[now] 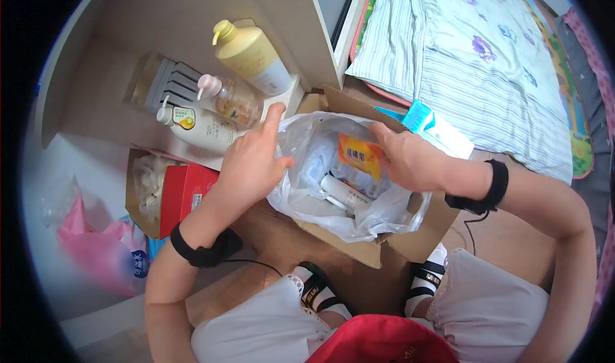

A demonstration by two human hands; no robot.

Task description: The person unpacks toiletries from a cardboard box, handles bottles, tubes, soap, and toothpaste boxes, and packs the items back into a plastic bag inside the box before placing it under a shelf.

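Note:
A clear plastic bag (298, 200) lies open inside a cardboard box (343, 242). In it are an orange packet (360, 156) and a white tube (343, 191). At the bag's left rim is my left hand (253, 161), its index finger stretched out and its thumb apart, with nothing visible between them. My right hand (410, 158) is at the bag's right side, beside the orange packet; its fingertips are partly hidden, and whether they grip the packet or the bag cannot be made out.
Left of the box, a shelf holds a yellow pump bottle (253, 56), a clear pump bottle (234, 100) and a white pump bottle (198, 126). A red box (186, 196) and pink packages (102, 248) stand lower left. A blue-white carton (435, 129) is behind, near a bed cover (474, 62).

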